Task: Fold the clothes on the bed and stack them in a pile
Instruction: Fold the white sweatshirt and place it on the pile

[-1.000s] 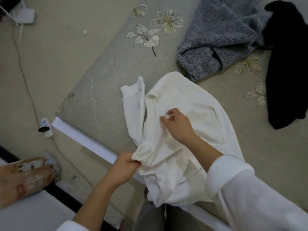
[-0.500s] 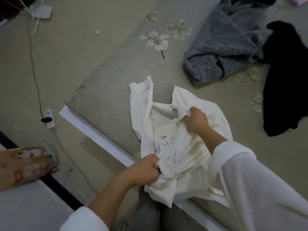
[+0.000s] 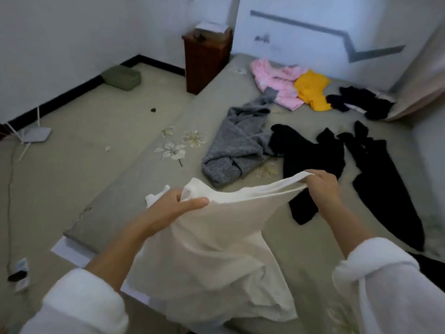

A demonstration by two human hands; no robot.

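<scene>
A white garment (image 3: pixel 212 247) hangs in the air in front of me, stretched between both hands above the near edge of the bed (image 3: pixel 149 189). My left hand (image 3: pixel 173 208) grips its left top edge, thumb over the cloth. My right hand (image 3: pixel 322 186) pinches the right top edge, pulled taut. On the bed lie a crumpled grey sweater (image 3: pixel 238 148), two black garments (image 3: pixel 310 162) (image 3: pixel 385 186), a pink garment (image 3: pixel 277 80), a yellow garment (image 3: pixel 311 92) and another dark one (image 3: pixel 361 104) at the far end.
A brown wooden cabinet (image 3: pixel 204 59) stands at the bed's far left corner. On the floor lie a green cushion (image 3: pixel 121 77), a white router (image 3: pixel 33 135) with a cable, and a power strip (image 3: pixel 19 271). White walls bound the room.
Both hands lifted the white garment off the bed and spread it apart in the air. My view has tilted up, showing the far end of the bed.
</scene>
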